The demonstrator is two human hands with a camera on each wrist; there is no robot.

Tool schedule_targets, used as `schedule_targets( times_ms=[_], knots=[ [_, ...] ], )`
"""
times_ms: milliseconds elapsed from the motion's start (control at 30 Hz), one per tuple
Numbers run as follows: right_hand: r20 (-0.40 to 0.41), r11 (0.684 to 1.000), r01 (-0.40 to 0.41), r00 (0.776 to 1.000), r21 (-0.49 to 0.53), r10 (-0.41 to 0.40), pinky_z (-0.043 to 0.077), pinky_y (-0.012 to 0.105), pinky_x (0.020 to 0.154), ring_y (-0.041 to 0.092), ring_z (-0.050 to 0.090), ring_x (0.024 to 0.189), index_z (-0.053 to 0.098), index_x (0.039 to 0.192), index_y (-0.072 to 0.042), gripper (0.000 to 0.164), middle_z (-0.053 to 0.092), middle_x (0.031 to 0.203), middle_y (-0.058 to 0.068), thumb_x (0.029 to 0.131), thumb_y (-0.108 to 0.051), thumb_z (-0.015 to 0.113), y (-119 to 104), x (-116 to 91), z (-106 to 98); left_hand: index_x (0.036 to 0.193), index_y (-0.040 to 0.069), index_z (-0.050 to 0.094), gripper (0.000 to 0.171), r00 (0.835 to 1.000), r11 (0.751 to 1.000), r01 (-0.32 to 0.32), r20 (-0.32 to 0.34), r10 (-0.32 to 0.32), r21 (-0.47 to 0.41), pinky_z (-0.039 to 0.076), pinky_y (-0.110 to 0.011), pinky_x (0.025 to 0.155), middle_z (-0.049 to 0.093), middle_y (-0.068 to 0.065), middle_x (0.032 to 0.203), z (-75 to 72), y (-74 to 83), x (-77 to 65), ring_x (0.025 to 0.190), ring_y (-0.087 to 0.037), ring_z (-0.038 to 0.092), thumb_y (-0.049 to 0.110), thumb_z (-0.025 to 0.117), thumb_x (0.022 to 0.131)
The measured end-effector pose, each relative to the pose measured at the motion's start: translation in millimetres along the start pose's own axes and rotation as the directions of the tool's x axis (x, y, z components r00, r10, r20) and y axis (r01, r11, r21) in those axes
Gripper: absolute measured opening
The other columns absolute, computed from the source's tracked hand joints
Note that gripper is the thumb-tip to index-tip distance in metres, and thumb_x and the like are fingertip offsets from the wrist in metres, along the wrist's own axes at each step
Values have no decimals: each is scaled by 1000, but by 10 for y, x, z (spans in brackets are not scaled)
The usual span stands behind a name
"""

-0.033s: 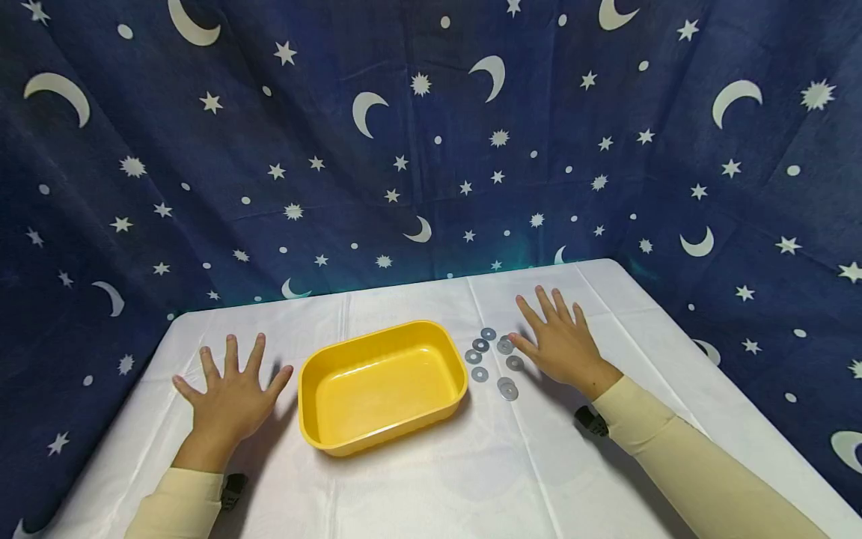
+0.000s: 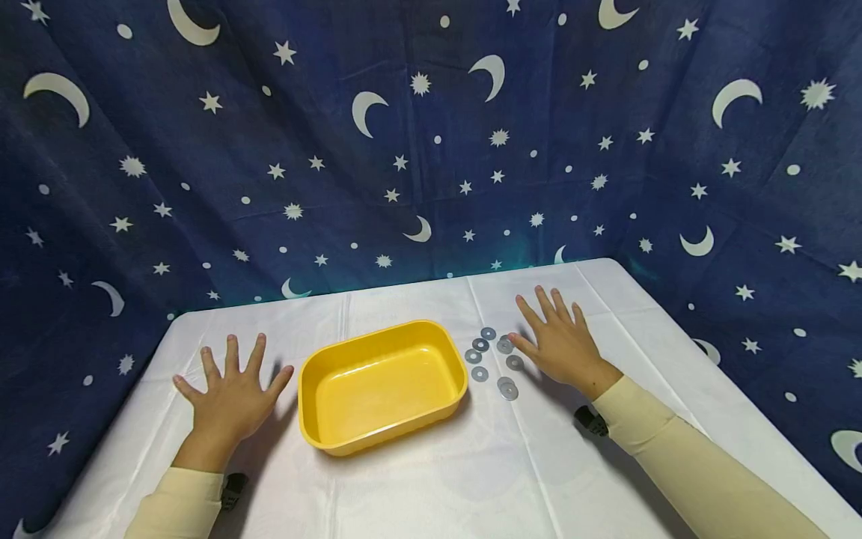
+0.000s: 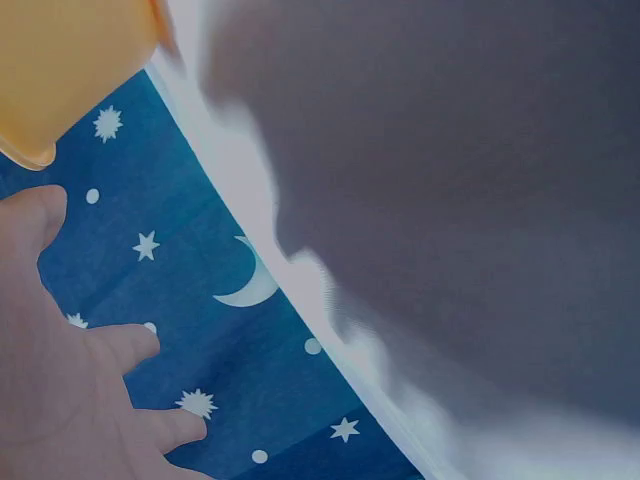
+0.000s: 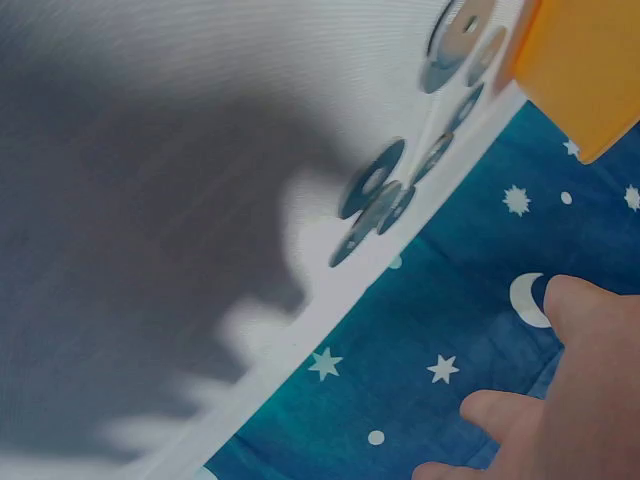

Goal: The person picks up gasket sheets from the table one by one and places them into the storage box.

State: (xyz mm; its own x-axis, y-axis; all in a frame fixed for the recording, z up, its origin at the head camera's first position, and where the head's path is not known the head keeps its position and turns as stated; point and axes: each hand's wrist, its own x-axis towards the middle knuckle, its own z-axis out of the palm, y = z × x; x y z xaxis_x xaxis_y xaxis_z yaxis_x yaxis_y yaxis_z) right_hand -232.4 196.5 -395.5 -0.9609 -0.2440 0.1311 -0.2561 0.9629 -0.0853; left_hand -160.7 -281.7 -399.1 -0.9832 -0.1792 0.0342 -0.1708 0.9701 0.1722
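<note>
A yellow rectangular plastic bin (image 2: 397,431) stands in the middle of the white-covered table, with nothing inside. Just right of it, several flat grey metal washers (image 2: 515,392) lie in a loose group, two of them overlapping at the front. My left hand (image 2: 229,404) is held left of the bin, fingers spread, holding nothing. On the other side, my right hand (image 2: 564,348) spreads its fingers over the table beside the washers; its thumb tip overlaps one in the head view, and contact cannot be told. The right wrist view shows the washers (image 4: 372,180) apart from the fingers.
The white tablecloth (image 2: 431,486) has fold creases. A dark blue curtain (image 2: 458,202) with moons and stars hangs behind the table and along its sides. A small dark device (image 2: 233,490) sits under the left wrist, another (image 2: 591,421) under the right.
</note>
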Motion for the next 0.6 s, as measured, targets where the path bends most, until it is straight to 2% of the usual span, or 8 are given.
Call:
schedule_targets(
  times_ms=[467,533,600],
  knots=[
    [6,1000,4,1000,28,-4,8,70,118,49,9,152,26,159,-15,74,12,165,24,100,-55,47,-104,-46,-46,159,11,20,92,1000,1000,-21,4,21,-14,-18,-81,103,3,-34,161,-46,40,30,144,-63,-11,75,29,94],
    [8,999,3,1000,32,-3,8,70,118,49,9,152,27,159,-16,74,11,165,24,100,-55,48,-109,-53,-41,159,10,22,91,1000,1000,-23,3,23,-11,-17,-81,104,5,-34,161,-56,51,30,144,-62,-8,75,29,95],
    [9,999,5,1000,41,-6,9,70,118,49,9,151,28,159,-16,74,12,165,25,99,-55,49,-109,-58,-37,157,10,26,88,1000,999,-21,15,22,-24,-11,-82,106,10,-34,161,-76,73,27,146,-61,0,73,28,96]
  ],
)
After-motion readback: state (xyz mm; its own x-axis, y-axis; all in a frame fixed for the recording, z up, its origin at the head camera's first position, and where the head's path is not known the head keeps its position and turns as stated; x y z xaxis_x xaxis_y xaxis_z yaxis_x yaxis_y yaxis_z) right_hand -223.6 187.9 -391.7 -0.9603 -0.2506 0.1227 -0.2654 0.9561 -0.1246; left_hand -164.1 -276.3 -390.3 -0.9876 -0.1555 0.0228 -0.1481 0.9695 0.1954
